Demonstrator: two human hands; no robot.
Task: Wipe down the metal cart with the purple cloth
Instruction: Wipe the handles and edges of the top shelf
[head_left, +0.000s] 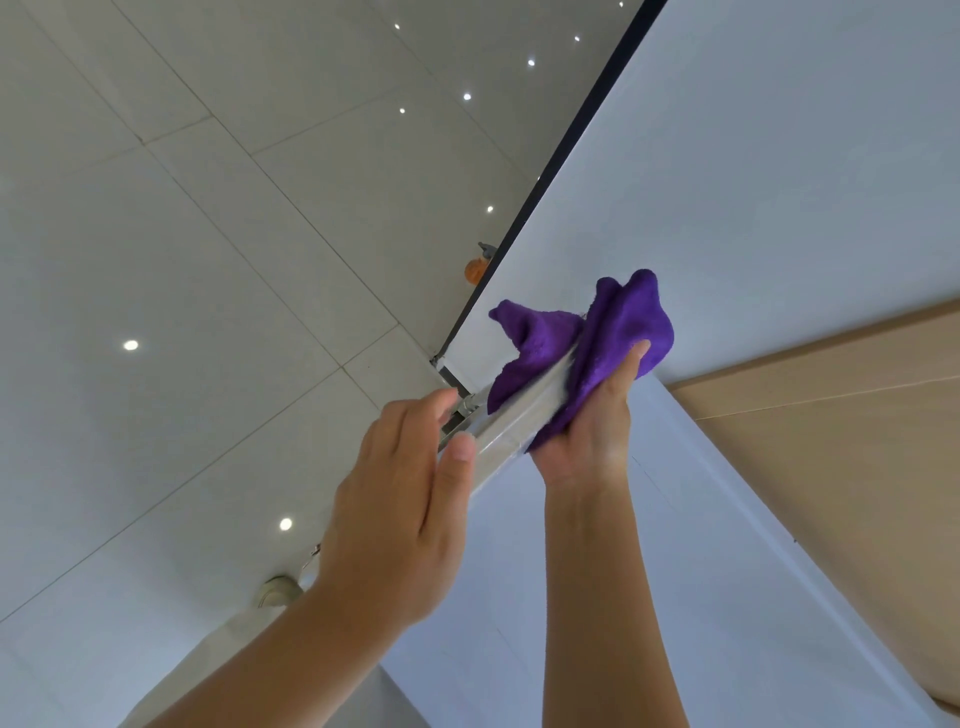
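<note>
Head view looks steeply down along the edge of a pale cart (727, 545), whose flat top fills the right half of the picture and whose metal rail (511, 418) runs diagonally through the middle. The right hand (587, 431) grips the purple cloth (613, 343), fingers curled round a bunched fold of it, with one fingertip showing against the fabric near its upper right side. The cloth is draped over the rail, one flap hanging on the left side of the bar and a larger, crumpled flap rising on the right side, above the cart's pale surface. The left hand (400, 499) lies just beside the rail lower down, fingers straight and close together, the thumb resting along the bar's edge; it holds nothing, and whether the fingers actually touch the metal beyond the thumb is hard to tell because they are blurred. The two hands are near each other, the rail between them. At the upper end of the rail a small metal fitting (467, 402) joins it to a dark strip (550, 171) that borders the cart's far panel. A wooden surface (852, 426) shows at the right. To the left lies a glossy tiled floor (182, 260) with bright light spots, and a small orange object (476, 268) sits beside the dark strip.
</note>
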